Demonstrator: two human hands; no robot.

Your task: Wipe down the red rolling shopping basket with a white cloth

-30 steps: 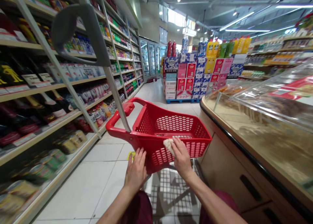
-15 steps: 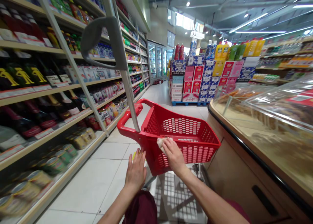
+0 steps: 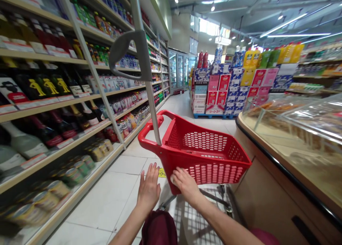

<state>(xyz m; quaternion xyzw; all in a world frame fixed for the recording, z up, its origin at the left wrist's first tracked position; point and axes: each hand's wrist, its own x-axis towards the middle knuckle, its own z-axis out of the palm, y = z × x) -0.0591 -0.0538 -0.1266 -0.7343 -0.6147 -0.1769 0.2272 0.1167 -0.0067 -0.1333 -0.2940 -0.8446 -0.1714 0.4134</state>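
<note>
A red plastic shopping cart (image 3: 208, 148) with perforated basket walls stands in front of me, a grey metal pole rising from its handle side to a grey plastic grip (image 3: 130, 56). My right hand (image 3: 184, 184) is against the cart's near side wall, fingers pressed over a crumpled white cloth or tissue (image 3: 173, 179). Only a small edge of that cloth shows; the rest is covered by my fingers. Left of the cart, my left hand (image 3: 149, 188) hovers over the floor with its fingers stretched out, holding nothing.
Shelves (image 3: 91, 95) of bottles and cans line the left side. A counter (image 3: 267, 159) with clear covers over food stands close on the right. Ahead are stacked drink cartons (image 3: 213, 91) on a blue pallet and glass-door fridges (image 3: 177, 68). A yellow floor sticker (image 3: 161, 172) lies behind the cart.
My right hand has slid with the white cloth from near the basket rim down the cart's side. My left hand stays open beside the cart. The view has shifted slightly left.
</note>
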